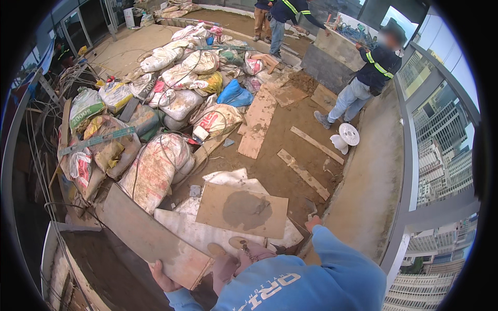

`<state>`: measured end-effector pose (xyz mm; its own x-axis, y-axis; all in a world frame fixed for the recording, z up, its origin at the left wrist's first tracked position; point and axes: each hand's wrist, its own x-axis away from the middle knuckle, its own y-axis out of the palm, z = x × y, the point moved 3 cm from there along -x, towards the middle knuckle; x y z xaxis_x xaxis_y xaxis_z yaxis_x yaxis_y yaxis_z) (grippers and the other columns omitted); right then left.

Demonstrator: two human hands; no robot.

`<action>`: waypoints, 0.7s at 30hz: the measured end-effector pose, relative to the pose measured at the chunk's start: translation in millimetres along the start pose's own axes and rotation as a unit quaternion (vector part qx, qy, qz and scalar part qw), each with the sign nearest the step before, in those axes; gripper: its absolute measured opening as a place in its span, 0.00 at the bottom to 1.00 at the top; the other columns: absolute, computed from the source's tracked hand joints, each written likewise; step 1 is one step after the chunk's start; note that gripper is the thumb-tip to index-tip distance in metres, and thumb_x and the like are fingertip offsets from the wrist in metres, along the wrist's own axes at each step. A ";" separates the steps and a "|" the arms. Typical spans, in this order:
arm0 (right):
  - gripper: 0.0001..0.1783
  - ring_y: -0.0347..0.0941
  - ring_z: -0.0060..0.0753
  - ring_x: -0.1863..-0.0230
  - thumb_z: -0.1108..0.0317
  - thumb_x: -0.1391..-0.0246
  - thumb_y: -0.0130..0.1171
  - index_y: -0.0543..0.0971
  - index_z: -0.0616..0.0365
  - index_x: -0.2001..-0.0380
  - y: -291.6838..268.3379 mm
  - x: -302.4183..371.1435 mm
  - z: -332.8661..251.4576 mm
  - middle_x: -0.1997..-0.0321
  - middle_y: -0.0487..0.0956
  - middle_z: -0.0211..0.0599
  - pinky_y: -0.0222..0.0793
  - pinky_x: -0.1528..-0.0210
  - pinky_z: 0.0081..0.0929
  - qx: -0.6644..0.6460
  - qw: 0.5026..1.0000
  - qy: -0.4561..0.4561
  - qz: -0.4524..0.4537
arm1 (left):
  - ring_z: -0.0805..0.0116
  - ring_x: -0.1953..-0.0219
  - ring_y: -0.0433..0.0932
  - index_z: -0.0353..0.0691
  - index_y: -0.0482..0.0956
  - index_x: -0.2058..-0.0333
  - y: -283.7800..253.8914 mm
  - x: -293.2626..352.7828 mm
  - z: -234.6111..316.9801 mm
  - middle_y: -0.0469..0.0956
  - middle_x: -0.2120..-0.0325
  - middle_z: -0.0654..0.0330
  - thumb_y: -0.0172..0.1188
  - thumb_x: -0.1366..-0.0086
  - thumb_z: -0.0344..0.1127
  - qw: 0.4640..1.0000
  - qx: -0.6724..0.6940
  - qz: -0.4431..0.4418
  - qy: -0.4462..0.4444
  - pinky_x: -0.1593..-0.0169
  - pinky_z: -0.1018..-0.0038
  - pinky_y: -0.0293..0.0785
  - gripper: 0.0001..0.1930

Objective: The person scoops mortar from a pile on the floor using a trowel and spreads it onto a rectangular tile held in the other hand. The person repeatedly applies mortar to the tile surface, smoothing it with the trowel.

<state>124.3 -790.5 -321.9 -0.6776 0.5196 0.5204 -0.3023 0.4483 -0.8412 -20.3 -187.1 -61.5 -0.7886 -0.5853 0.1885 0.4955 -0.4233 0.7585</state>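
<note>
My left hand (164, 277) grips the lower edge of a long plywood board (150, 233), which slants from the sacks down toward me. Out to the right, my right hand (313, 223) is closed around a small grey tool (311, 208) that looks like a trowel; its shape is only partly visible. Between my hands, in front of my feet, a flat plywood sheet (207, 210) carries a round patch of wet grey mortar (247, 210). White sacking (189, 228) lies beneath that sheet. My blue sleeves reach out to both sides.
Filled sacks (179, 75) are heaped on the left with loose cables and a green level-like bar (98, 141). Planks (303, 173) and a white spool (346, 136) lie right of centre. A co-worker (371, 72) stands near the glazed right wall; two more stand at the back.
</note>
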 end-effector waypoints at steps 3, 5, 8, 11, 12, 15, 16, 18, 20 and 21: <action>0.27 0.75 0.60 0.46 0.58 0.56 0.70 0.73 0.64 0.57 4.7 17.8 -33.9 0.51 0.79 0.59 0.72 0.45 0.46 0.047 0.997 -0.059 -0.008 | 0.53 0.38 0.69 0.36 0.55 0.32 -17.9 -17.1 6.5 0.66 0.37 0.50 0.59 0.35 0.32 1.000 -0.008 0.008 -0.012 0.36 0.57 0.68 0.36; 0.27 0.74 0.61 0.43 0.61 0.51 0.68 0.73 0.67 0.52 -7.9 52.7 -81.8 0.48 0.78 0.62 0.72 0.42 0.47 0.072 0.992 -0.087 -0.049 | 0.53 0.38 0.69 0.36 0.54 0.31 -42.3 -36.4 6.1 0.65 0.37 0.50 0.59 0.33 0.33 0.999 -0.033 0.023 -0.027 0.35 0.57 0.67 0.35; 0.26 0.76 0.64 0.50 0.59 0.46 0.65 0.70 0.63 0.51 6.8 65.0 -102.8 0.56 0.80 0.62 0.72 0.46 0.52 0.127 0.971 -0.200 -0.029 | 0.54 0.39 0.70 0.36 0.54 0.32 -77.6 -64.6 -0.3 0.67 0.38 0.51 0.58 0.32 0.31 0.992 -0.085 0.034 -0.082 0.36 0.59 0.67 0.33; 0.23 0.77 0.61 0.51 0.52 0.40 0.56 0.70 0.57 0.49 0.2 77.6 -146.0 0.56 0.81 0.57 0.72 0.50 0.53 0.181 0.939 -0.293 0.000 | 0.55 0.40 0.71 0.35 0.55 0.32 -102.0 -80.4 -15.6 0.68 0.39 0.51 0.58 0.32 0.30 0.983 -0.119 0.039 -0.133 0.37 0.60 0.69 0.33; 0.23 0.78 0.60 0.52 0.52 0.39 0.55 0.71 0.56 0.49 -3.6 74.9 -157.3 0.56 0.81 0.56 0.73 0.51 0.53 0.176 0.929 -0.322 0.040 | 0.55 0.40 0.72 0.35 0.56 0.33 -107.2 -83.3 -23.4 0.68 0.39 0.51 0.58 0.33 0.29 0.981 -0.122 0.040 -0.148 0.37 0.60 0.69 0.32; 0.22 0.78 0.58 0.51 0.51 0.39 0.55 0.72 0.55 0.50 -0.1 49.5 -184.5 0.55 0.82 0.55 0.73 0.49 0.52 0.264 0.935 -0.235 -0.014 | 0.56 0.41 0.73 0.35 0.57 0.33 -123.1 -84.0 -57.4 0.69 0.40 0.51 0.58 0.33 0.28 0.974 -0.096 0.054 -0.200 0.38 0.60 0.71 0.32; 0.22 0.78 0.59 0.51 0.51 0.40 0.56 0.72 0.55 0.51 7.2 38.3 -183.6 0.56 0.82 0.54 0.73 0.49 0.52 0.263 0.942 -0.210 -0.015 | 0.56 0.41 0.73 0.35 0.57 0.33 -125.9 -83.3 -71.0 0.69 0.40 0.51 0.58 0.33 0.28 0.968 -0.093 0.059 -0.227 0.38 0.60 0.71 0.32; 0.20 0.77 0.59 0.51 0.50 0.41 0.57 0.73 0.54 0.55 32.8 10.3 -183.8 0.57 0.82 0.53 0.72 0.48 0.53 0.261 0.951 -0.164 -0.021 | 0.56 0.41 0.73 0.35 0.58 0.34 -134.6 -83.4 -102.8 0.70 0.40 0.51 0.58 0.33 0.28 0.955 -0.089 0.075 -0.274 0.38 0.60 0.71 0.31; 0.21 0.78 0.57 0.49 0.51 0.41 0.56 0.75 0.55 0.53 60.3 -18.6 -183.9 0.54 0.82 0.53 0.73 0.46 0.50 0.279 0.946 -0.156 -0.049 | 0.56 0.41 0.73 0.36 0.59 0.34 -147.2 -85.4 -143.0 0.70 0.40 0.51 0.58 0.33 0.27 0.944 -0.102 0.086 -0.302 0.38 0.61 0.71 0.30; 0.21 0.78 0.56 0.48 0.51 0.40 0.56 0.76 0.55 0.52 77.1 -34.0 -183.9 0.53 0.82 0.53 0.73 0.45 0.49 0.288 0.943 -0.155 -0.063 | 0.56 0.41 0.73 0.36 0.59 0.34 -154.4 -86.6 -165.0 0.70 0.41 0.51 0.57 0.33 0.27 0.939 -0.108 0.093 -0.314 0.38 0.61 0.71 0.30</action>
<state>247.3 -639.8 -377.5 -0.7480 0.2118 0.6290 -0.6474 -0.0242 -0.7618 31.5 -185.1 -297.9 -0.7064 -0.1686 0.6875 0.6549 -0.5242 0.5443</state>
